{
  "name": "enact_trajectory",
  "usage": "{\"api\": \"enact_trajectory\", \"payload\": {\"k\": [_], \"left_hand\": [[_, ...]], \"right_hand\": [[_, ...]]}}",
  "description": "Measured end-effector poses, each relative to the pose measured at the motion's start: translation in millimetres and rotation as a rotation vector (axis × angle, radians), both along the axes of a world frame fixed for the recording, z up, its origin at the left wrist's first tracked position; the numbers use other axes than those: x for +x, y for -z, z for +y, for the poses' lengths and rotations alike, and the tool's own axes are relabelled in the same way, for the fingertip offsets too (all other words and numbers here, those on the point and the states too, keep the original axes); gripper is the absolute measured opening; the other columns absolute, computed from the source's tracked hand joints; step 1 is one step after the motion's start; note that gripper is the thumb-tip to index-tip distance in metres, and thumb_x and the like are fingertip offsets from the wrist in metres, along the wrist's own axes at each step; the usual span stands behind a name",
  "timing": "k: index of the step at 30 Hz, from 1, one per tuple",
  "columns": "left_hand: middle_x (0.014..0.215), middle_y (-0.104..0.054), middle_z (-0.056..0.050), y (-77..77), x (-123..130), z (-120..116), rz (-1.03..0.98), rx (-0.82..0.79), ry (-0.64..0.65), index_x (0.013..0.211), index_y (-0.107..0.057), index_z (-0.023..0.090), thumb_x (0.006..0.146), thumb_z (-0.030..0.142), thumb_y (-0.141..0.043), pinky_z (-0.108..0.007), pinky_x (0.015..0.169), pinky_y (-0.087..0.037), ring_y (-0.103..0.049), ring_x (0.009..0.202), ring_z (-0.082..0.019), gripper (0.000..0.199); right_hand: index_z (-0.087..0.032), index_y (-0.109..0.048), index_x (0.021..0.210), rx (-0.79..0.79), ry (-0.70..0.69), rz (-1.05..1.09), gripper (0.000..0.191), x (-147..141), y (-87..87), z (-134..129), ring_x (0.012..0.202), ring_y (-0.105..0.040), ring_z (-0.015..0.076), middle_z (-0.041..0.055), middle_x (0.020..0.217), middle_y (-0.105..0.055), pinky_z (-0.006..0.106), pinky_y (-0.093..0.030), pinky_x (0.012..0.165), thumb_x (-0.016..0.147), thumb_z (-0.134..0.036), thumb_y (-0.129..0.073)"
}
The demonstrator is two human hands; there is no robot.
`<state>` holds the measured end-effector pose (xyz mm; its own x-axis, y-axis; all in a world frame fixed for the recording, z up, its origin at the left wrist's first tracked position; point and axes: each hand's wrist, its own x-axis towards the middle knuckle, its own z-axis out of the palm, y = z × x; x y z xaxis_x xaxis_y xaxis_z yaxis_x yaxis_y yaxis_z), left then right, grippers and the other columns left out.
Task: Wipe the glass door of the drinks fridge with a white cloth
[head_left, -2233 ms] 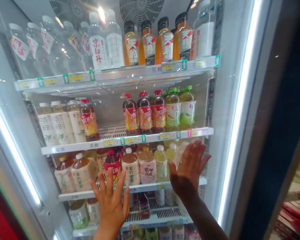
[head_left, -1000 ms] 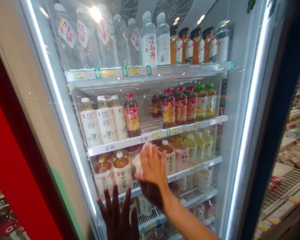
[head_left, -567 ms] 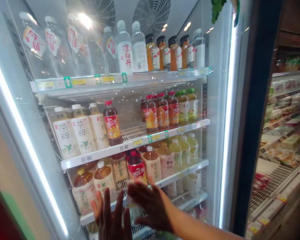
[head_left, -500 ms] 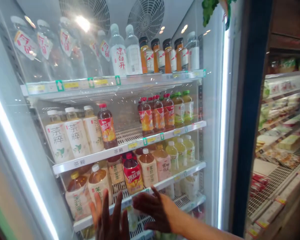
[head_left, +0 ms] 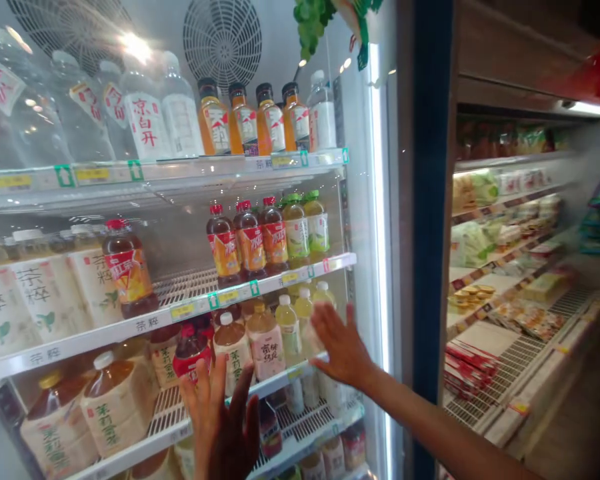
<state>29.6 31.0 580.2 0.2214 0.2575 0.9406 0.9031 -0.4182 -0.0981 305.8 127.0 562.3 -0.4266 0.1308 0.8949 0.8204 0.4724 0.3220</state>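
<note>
My left hand [head_left: 220, 413] is raised with fingers spread and holds nothing. Behind its fingertips, on the third shelf, stands a red-labelled bottle of dark tea [head_left: 193, 353], partly hidden by the fingers. Further right, my right hand [head_left: 341, 343] is stretched out flat, its fingers apart and nothing in it. It is nearest to the pale yellow drink bottles [head_left: 289, 327] at that shelf's right end, covering some of them. Between the hands stand a jasmine tea bottle [head_left: 233, 347] and a pink-labelled bottle [head_left: 265, 347]. Whether either hand touches a glass door I cannot tell.
The upper shelf [head_left: 180, 172] carries clear water bottles [head_left: 143, 113] and amber bottles [head_left: 271, 123]. Red-capped tea bottles [head_left: 223, 247] and white-labelled bottles [head_left: 43, 293] line the second shelf. A dark frame [head_left: 430, 200] separates this cooler from an open chilled display [head_left: 505, 280] on the right.
The view has swung right, so the cooler's contents sit further left. My right hand has moved up and right, away from my left hand. Both hands stay empty.
</note>
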Motion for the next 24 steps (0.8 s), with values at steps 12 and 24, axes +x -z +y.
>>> {"api": "enact_trajectory", "payload": {"k": [12,24], "left_hand": [[0.173,-0.011,0.001,-21.9,-20.5,-7.7,0.144,0.106,-0.113,0.16,-0.025,0.035,0.088,0.019,-0.065,-0.055,0.131,-0.001,-0.007,0.16,-0.029,0.084],[0.172,-0.015,0.0,-107.6,-101.2,-23.1,0.317,0.098,-0.194,0.157,-0.034,0.033,0.098,0.032,-0.052,-0.055,0.13,0.003,-0.008,0.16,-0.029,0.062]], "right_hand": [[-0.016,-0.006,0.165,0.007,0.039,-0.044,0.088,32.5,-40.4,4.6,0.156,-0.024,0.033,0.0158,0.167,-0.03,0.066,-0.006,0.126,0.1,-0.067,-0.037],[-0.028,-0.015,0.163,-0.021,-0.282,-0.413,0.08,-68.5,-182.6,-13.2,0.155,-0.029,0.0247,-0.001,0.169,-0.027,0.055,-0.015,0.129,0.099,-0.068,-0.043]]}}
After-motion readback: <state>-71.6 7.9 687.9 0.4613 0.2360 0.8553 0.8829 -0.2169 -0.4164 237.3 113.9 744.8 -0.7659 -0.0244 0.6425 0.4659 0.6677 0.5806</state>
